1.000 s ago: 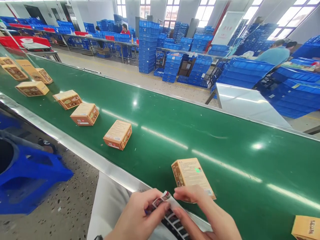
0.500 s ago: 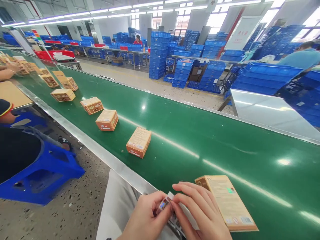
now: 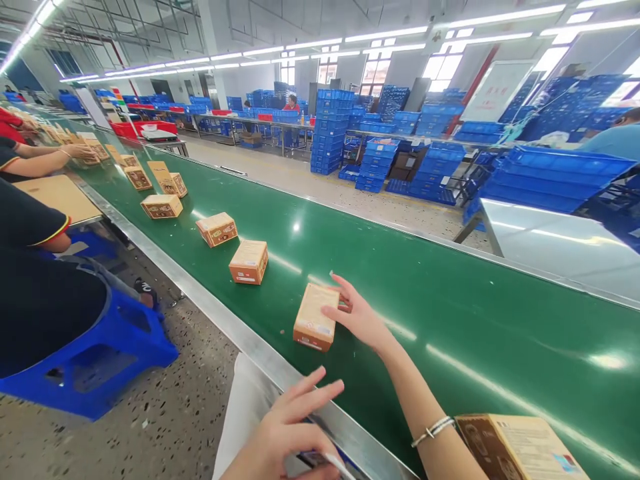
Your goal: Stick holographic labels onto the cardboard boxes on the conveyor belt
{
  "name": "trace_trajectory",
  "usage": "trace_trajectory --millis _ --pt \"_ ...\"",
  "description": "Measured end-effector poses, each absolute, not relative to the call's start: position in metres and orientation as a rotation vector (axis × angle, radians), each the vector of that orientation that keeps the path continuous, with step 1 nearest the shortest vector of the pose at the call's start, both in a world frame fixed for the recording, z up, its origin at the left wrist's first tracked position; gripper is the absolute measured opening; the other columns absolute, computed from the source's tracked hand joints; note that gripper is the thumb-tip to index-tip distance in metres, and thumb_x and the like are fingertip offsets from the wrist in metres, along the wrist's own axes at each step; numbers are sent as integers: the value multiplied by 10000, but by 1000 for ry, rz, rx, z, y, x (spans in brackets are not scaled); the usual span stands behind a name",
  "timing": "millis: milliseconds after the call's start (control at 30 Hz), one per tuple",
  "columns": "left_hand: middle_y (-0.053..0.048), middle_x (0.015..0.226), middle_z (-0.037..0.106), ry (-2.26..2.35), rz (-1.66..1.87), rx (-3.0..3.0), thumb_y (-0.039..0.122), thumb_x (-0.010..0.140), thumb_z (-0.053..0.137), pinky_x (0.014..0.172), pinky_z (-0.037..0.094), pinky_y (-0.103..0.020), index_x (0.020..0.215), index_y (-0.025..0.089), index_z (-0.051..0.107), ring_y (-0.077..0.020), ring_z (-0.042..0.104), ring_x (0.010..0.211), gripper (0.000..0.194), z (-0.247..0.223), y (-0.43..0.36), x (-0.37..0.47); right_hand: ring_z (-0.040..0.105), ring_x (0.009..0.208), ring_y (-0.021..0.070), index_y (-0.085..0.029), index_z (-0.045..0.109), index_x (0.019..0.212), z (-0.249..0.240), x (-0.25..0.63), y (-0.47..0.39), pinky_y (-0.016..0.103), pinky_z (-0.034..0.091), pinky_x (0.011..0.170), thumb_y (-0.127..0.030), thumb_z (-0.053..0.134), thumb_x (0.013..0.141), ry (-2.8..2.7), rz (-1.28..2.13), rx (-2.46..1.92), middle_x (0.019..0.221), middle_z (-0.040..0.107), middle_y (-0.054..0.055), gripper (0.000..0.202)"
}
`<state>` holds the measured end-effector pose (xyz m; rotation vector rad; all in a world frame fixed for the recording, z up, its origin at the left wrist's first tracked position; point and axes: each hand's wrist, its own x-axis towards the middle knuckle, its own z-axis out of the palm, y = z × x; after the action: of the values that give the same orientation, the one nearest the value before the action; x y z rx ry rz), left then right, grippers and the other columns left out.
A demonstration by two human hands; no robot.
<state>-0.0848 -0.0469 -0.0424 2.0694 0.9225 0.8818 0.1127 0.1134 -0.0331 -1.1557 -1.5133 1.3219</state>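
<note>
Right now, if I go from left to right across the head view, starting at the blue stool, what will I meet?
Blue stool → first box → second box → third box → right hand → bracelet → last box.

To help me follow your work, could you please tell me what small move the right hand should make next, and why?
I would probably close the right hand gently around the tan-and-brown cardboard box: its thumb is over the top, but its other fingers are spread past the edge, so the grip looks unfinished.
</note>
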Motion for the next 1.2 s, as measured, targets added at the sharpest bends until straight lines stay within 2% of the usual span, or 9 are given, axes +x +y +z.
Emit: trace_trajectory --millis 67,133,233,367,467,667,800,1033,1200 --pt "-23 1628 374 982 826 2235 254 937 658 1206 313 -587 924 264 760 -345 321 1513 103 -38 -44 -88 686 1123 267 -251 450 1483 -29 113 113 484 467 1078 -460 821 644 -1587 1441 -1063 1251 705 83 940" --pt "-32 1648 316 1030 779 2360 172 913 662 1200 300 -632 927 247 745 -360 293 1520 113 -35 -41 -88 675 1149 264 -251 448 1490 -24 118 107 491 441 1105 -419 819 658 -1635 1507 -1014 1264 705 83 926" --pt "-77 1619 384 1070 760 2435 100 880 659 1159 421 -568 885 202 722 -355 358 1494 120 -36 -39 -82 613 1248 281 -272 554 1394 -16 126 90 515 397 1135 -440 802 703 -1542 1362 -1117 1335 672 88 753" --pt "-100 1591 445 1009 869 2477 54 834 656 1134 493 -405 825 175 703 -317 395 1480 129 -42 -39 -67 657 1163 311 -241 733 1027 -12 129 57 472 502 1017 -587 784 719 -1181 1222 -1257 1255 715 110 466" --pt "-107 1568 481 984 899 2511 49 847 634 1160 465 -365 806 168 695 -292 419 1468 140 -39 -40 -58 688 1063 310 -214 750 832 -13 126 36 404 553 892 -643 795 690 -1020 1249 -1312 1192 739 121 454" --pt "-115 1510 554 951 866 2550 116 899 638 1159 462 -326 788 163 702 -273 474 1434 137 -31 -44 -49 694 947 280 -201 710 708 -7 130 26 320 569 715 -671 834 616 -975 1288 -1374 1206 730 121 495" --pt "-120 1539 517 912 883 2544 116 904 636 1177 437 -330 805 158 705 -276 457 1445 127 -38 -48 -40 700 917 282 -192 702 695 -2 141 26 323 580 705 -693 828 591 -1015 1293 -1418 1194 732 137 527" --pt "-127 1577 422 833 884 2467 49 825 625 1187 427 -391 779 150 711 -345 452 1432 141 -49 -53 -29 742 851 292 -220 659 771 -9 146 8 346 597 585 -643 689 755 -1187 1023 -1608 1281 685 151 424" --pt "-139 1574 395 755 782 2455 -8 816 616 1194 416 -375 829 138 724 -345 429 1439 182 -40 -51 -27 741 714 278 -236 602 947 -7 141 7 380 602 591 -619 649 764 -1151 765 -1771 942 760 126 427"
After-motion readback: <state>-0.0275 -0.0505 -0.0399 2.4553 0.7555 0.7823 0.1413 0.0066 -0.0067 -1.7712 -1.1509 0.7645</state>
